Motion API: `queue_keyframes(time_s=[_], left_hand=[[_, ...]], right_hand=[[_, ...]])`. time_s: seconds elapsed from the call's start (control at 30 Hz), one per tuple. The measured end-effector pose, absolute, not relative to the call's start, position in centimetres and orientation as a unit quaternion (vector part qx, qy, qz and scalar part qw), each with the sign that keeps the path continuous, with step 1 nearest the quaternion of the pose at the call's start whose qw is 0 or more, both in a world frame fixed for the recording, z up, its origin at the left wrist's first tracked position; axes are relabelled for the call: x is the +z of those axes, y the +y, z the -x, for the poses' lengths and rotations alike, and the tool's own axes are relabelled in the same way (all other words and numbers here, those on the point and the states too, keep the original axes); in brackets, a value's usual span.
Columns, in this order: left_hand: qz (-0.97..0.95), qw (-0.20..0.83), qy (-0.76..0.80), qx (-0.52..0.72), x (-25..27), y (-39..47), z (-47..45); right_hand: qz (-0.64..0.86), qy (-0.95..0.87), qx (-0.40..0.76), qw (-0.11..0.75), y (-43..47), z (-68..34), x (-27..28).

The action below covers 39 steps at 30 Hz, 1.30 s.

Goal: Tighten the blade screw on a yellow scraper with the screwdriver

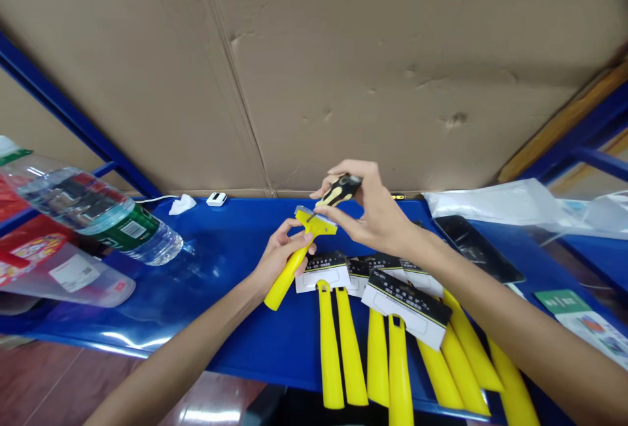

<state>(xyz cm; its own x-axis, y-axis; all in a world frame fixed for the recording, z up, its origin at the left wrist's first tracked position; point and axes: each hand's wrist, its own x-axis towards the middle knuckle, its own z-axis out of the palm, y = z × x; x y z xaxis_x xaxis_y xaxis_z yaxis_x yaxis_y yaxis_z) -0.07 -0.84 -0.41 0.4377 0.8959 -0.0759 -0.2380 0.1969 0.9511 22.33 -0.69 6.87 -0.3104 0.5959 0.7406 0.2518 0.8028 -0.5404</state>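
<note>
My left hand point(283, 249) is closed around the handle of a yellow scraper point(287, 279), its wide head tilted up and away from me. A clear strip lies along the head's far edge. In my right hand point(375, 207) is a black and cream screwdriver point(341, 189), its shaft pointing down onto the scraper head. Whether its tip sits in a screw is too small to tell. Several more yellow scrapers point(330, 347) lie at the front of the blue table point(230, 301), their heads covered by black and white card sleeves point(407, 305).
A large water bottle point(132, 223) and a clear plastic jar point(83, 275) are at the left. A white plug point(216, 199) and crumpled tissue point(182, 205) lie along the back. At the right are a black phone point(478, 248), plastic bags point(490, 203) and a printed leaflet point(586, 324). Cardboard point(343, 66) stands behind.
</note>
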Motion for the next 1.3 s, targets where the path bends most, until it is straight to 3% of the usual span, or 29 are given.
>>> queue_keyframes(time_s=[0.13, 0.33, 0.47, 0.8, 1.3], left_hand=[[-0.547, 0.574, 0.345, 0.501, 0.3, -0.9, 0.2], [-0.596, 0.35, 0.354, 0.63, 0.2, -1.1, 0.9], [-0.635, 0.264, 0.368, 0.626, 0.1, -1.3, 1.3], [-0.671, 0.2, 0.356, 0.619, 0.2, -1.9, 1.6], [-0.706, 0.109, 0.353, 0.603, -0.5, -1.3, 3.3]], right_hand=[[0.273, -0.733, 0.239, 0.576, -1.9, -22.0, 8.3], [0.396, -0.726, 0.326, 0.458, -2.2, -20.5, 7.6], [0.374, -0.722, 0.364, 0.455, -1.9, -19.3, 6.8], [0.342, -0.689, 0.463, 0.44, -2.0, -19.7, 6.9], [0.328, -0.724, 0.393, 0.462, -3.0, -18.9, 7.5]])
